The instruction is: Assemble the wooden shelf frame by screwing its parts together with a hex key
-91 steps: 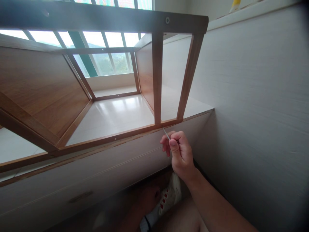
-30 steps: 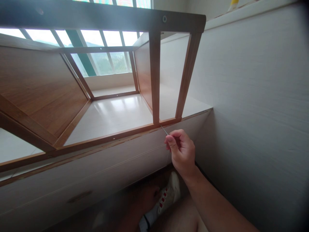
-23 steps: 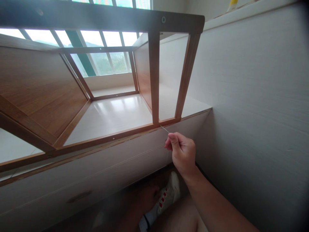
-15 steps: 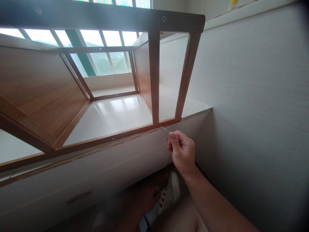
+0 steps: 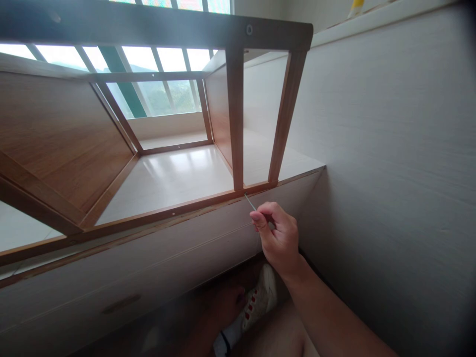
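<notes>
My right hand (image 5: 278,237) is closed in a pinch on a thin metal hex key (image 5: 250,202). The key's tip sits in the bottom rail of a brown wooden rack frame (image 5: 236,119), just under an upright slat. The frame lies on a white window ledge (image 5: 174,176) in front of me. My left hand is out of view.
A white wall (image 5: 390,148) stands close on the right. Below the ledge is a white cabinet front with a recessed handle (image 5: 122,303). My foot in a white shoe (image 5: 256,302) rests on the wooden floor. A barred window (image 5: 163,84) lies behind the frame.
My right hand has turned slightly with the hex key, its wrist rolling while the tip stays at the same spot on the bottom rail. The frame has not moved.
</notes>
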`<action>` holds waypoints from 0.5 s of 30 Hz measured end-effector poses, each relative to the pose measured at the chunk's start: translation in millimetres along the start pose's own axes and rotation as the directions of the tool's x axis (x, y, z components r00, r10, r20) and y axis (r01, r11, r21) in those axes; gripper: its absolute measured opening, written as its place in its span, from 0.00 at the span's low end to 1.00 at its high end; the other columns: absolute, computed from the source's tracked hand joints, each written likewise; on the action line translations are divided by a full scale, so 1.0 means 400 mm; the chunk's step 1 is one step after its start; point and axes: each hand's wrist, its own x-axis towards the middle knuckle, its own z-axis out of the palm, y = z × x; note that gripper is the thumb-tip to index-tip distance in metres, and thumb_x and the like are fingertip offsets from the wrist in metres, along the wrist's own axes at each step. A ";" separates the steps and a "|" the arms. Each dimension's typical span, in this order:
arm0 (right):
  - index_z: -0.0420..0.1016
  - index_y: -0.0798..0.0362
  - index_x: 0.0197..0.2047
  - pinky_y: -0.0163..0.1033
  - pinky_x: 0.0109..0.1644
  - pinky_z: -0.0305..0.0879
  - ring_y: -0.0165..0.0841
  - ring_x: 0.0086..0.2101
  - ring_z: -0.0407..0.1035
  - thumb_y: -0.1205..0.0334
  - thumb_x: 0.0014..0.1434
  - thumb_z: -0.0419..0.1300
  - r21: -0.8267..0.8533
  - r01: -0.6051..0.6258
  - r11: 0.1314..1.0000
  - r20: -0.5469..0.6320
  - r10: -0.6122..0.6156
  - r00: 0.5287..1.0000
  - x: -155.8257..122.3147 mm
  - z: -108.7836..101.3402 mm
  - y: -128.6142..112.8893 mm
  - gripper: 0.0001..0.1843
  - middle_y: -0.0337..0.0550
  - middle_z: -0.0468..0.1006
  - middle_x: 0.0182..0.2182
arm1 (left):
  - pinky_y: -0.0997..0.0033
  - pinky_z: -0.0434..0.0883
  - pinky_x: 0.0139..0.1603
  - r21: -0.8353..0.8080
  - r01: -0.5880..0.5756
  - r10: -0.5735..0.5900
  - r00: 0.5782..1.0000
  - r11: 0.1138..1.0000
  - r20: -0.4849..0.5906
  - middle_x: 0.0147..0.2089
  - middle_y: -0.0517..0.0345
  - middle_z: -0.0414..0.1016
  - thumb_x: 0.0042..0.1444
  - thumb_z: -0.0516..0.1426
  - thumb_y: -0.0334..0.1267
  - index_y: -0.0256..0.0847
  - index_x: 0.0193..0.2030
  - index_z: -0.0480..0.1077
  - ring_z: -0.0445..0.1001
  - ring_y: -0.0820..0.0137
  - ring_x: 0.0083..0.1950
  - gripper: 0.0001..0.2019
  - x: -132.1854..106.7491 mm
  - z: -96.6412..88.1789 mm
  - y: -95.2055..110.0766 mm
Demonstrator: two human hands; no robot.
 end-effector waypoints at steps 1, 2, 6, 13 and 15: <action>0.69 0.50 0.34 0.35 0.32 0.58 0.26 0.25 0.63 0.61 0.67 0.62 -0.002 0.014 1.000 0.002 -0.014 1.000 0.000 0.000 -0.002 0.09 0.33 0.69 0.24 | 0.68 0.56 0.33 -0.001 0.001 -0.001 1.000 1.000 0.002 0.36 0.54 0.77 0.65 0.53 0.38 0.40 0.36 0.72 0.73 0.66 0.37 0.09 0.001 0.000 0.000; 0.69 0.50 0.34 0.35 0.32 0.58 0.26 0.25 0.63 0.62 0.67 0.62 -0.006 0.019 1.000 0.004 -0.019 1.000 0.001 -0.001 -0.004 0.09 0.33 0.69 0.25 | 0.68 0.56 0.33 -0.002 0.001 -0.001 1.000 1.000 0.004 0.36 0.54 0.77 0.65 0.53 0.38 0.40 0.36 0.72 0.73 0.66 0.37 0.09 0.001 0.000 0.000; 0.69 0.51 0.33 0.36 0.31 0.57 0.27 0.25 0.62 0.62 0.68 0.61 -0.040 0.011 0.999 0.015 -0.010 1.000 0.004 -0.005 -0.004 0.10 0.33 0.68 0.24 | 0.67 0.56 0.34 0.007 0.002 -0.002 1.000 1.000 0.007 0.37 0.54 0.77 0.64 0.54 0.38 0.40 0.36 0.73 0.72 0.65 0.38 0.08 -0.001 -0.002 0.001; 0.68 0.51 0.33 0.36 0.32 0.57 0.27 0.25 0.62 0.63 0.67 0.61 -0.073 0.046 0.996 0.014 -0.045 0.999 0.005 -0.007 -0.004 0.10 0.33 0.67 0.24 | 0.67 0.56 0.34 0.000 -0.003 0.003 1.000 1.000 0.015 0.38 0.53 0.77 0.65 0.54 0.38 0.41 0.37 0.74 0.72 0.64 0.39 0.09 -0.003 -0.002 0.000; 0.68 0.51 0.33 0.36 0.32 0.57 0.27 0.25 0.62 0.63 0.68 0.61 -0.071 0.053 0.996 0.012 -0.053 0.999 0.004 -0.007 -0.003 0.10 0.33 0.67 0.24 | 0.67 0.56 0.35 -0.002 -0.010 0.010 1.000 1.000 0.009 0.38 0.53 0.77 0.64 0.54 0.37 0.41 0.37 0.74 0.72 0.64 0.39 0.08 -0.003 -0.002 0.000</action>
